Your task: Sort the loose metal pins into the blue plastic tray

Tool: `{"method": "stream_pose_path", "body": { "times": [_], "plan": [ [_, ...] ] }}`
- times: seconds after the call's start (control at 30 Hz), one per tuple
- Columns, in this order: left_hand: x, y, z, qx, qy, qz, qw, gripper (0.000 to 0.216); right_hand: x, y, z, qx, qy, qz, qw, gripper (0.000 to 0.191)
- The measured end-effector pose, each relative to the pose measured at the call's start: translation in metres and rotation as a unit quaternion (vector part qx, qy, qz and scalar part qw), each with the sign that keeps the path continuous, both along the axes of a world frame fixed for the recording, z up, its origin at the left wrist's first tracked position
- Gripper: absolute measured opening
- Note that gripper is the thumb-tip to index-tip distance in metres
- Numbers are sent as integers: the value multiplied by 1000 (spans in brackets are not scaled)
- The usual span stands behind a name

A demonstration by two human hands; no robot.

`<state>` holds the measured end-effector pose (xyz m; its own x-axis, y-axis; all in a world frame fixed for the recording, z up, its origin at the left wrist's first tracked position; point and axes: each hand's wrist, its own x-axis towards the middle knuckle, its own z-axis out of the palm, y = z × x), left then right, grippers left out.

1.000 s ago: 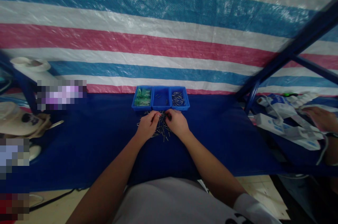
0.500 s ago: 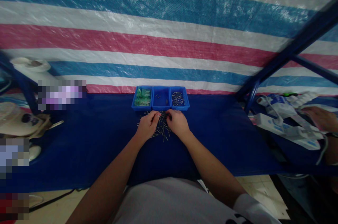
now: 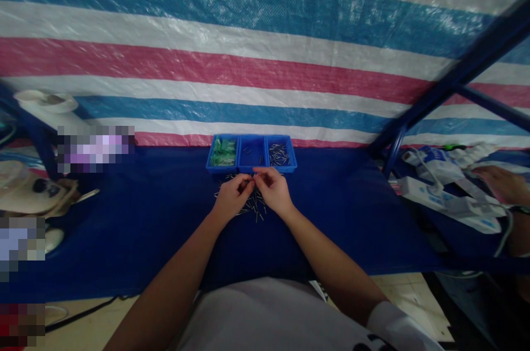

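Our left hand [image 3: 232,199] and right hand [image 3: 271,192] meet fingertip to fingertip over the loose pile of small metal pins [image 3: 253,208] on the blue table cover [image 3: 136,213], just in front of the blue three-compartment tray [image 3: 252,154]. Both pinch something tiny between them, likely a pin; too small to confirm. Another person's hand [image 3: 499,184] rests far right by a white power strip [image 3: 449,202].

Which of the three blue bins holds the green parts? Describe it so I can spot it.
Find the dark blue table under the striped tarp. At its far edge, just beyond the hands, three blue bins sit in a row. Take the leftmost bin: it alone holds green parts; the other two hold small metal pins.
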<state>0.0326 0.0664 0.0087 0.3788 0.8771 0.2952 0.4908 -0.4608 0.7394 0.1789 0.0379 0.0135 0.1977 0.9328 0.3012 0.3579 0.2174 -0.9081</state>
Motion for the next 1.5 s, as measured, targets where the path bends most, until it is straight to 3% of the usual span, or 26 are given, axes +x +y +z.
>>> {"method": "stream_pose_path", "body": {
  "times": [0.3, 0.83, 1.5],
  "plan": [
    [-1, -1, 1, 10, -16, 4, 1000, 25, -3, 8, -3, -42, 234, 2, 971, 28],
    [-3, -2, 5, 4, 8, 25, 1000, 30, -1, 8, -7, -66, 199, 43, 977, 27],
    [-2, 0, -1, 9, -48, 43, 998, 19, 0, 9, -5, -56, 207, 24, 976, 24]
  ]
}}
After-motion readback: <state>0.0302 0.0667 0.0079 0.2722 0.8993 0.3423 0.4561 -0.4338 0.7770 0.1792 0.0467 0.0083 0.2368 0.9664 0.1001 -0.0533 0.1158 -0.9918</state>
